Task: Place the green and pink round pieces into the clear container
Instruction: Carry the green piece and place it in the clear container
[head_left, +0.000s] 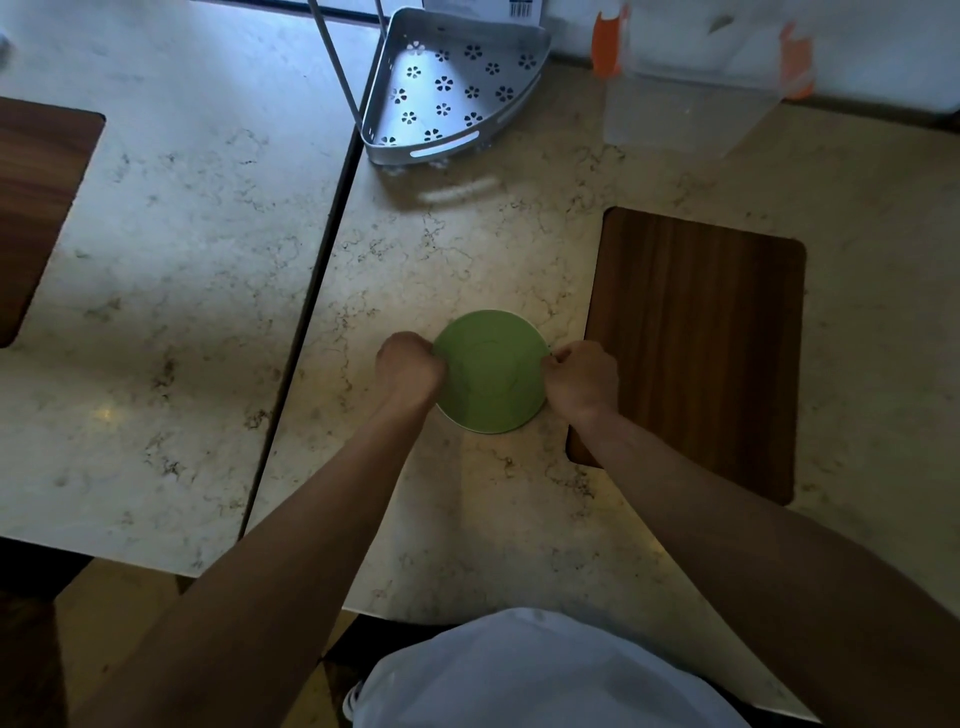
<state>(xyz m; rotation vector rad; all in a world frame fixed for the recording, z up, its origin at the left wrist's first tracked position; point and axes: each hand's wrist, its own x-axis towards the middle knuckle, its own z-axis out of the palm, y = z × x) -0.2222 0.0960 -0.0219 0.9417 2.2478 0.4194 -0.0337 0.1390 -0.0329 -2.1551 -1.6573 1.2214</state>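
Note:
A green round piece (491, 371) lies on the marble counter in the middle of the head view, with a thin pale rim showing under its near and far edges. My left hand (408, 369) pinches its left edge and my right hand (582, 382) pinches its right edge, both with curled fingers. The clear container (691, 98), with orange clips on its sides, stands at the back right of the counter, well away from both hands. I see no pink piece.
A grey perforated corner shelf (452, 88) stands at the back centre. A dark wooden board (696, 348) is set into the counter just right of my right hand. A seam (306, 332) separates a second counter on the left.

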